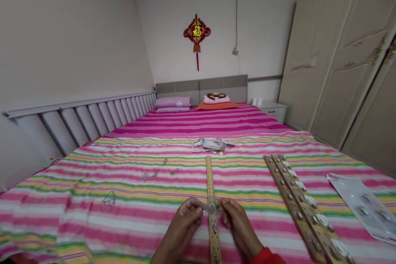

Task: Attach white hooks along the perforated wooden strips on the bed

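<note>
A narrow, pale wooden strip (210, 179) with rows of small holes lies lengthwise in front of me on the striped bedcover. Several shiny metal pieces (214, 227) sit along its near half. On the left of the strip, my left hand (186, 222) is closed in a pinch on a small clear plastic piece (204, 206), which reaches over the wood. My right hand (236, 223), in a red sleeve, is at the strip's right side with thumb and forefinger pinched together. What those fingers hold is too small to make out.
Two longer wooden strips (286, 185) carrying metal and white round pieces lie to the right, beside a clear blister pack (365, 208). Small clear plastic bits (155, 173) and a crumpled clear wrapper (109, 200) are at left. Plastic packets (212, 144) lie beyond the strip.
</note>
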Motion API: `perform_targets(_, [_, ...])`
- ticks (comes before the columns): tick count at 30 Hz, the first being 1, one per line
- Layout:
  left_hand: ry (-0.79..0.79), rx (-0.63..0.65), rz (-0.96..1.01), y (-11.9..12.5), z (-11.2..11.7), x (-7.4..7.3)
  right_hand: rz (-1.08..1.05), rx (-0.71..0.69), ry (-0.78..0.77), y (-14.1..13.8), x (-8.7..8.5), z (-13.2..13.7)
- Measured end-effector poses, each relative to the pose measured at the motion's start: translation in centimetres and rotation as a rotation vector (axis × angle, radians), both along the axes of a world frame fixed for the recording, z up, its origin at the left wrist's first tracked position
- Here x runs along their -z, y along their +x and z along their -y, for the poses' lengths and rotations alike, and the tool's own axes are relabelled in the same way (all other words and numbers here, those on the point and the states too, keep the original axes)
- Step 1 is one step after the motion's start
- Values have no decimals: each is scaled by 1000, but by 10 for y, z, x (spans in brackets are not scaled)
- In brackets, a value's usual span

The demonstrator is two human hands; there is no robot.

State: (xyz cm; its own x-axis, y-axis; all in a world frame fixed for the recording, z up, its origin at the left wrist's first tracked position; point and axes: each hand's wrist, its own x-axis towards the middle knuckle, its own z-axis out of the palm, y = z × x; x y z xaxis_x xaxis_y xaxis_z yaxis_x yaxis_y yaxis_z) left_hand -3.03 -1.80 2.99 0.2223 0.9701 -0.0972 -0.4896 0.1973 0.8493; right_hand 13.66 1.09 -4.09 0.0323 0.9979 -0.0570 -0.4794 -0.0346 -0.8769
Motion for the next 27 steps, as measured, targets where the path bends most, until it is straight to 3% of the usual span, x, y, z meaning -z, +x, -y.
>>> perform_targets(5, [184,175,46,6,3,-3,-173,-351,-18,-9,-33,21])
perform_targets(9, [268,303,33,5,-3,3,-289,-551,-44,-8,-44,34])
perform_targets(13, [321,419,-32,0,-6,14,-274,-580,-45,-2,-36,37])
perform_targets(19, [361,482,-147,-3,-6,22,-278,-713,-51,0,-24,40])
perform_targets(24, [335,477,-177,1,-11,16,-304,-711,-50,3,-24,39])
perform_targets(27, [213,387,-231,3,-14,14,-269,-635,-76,6,-24,33])
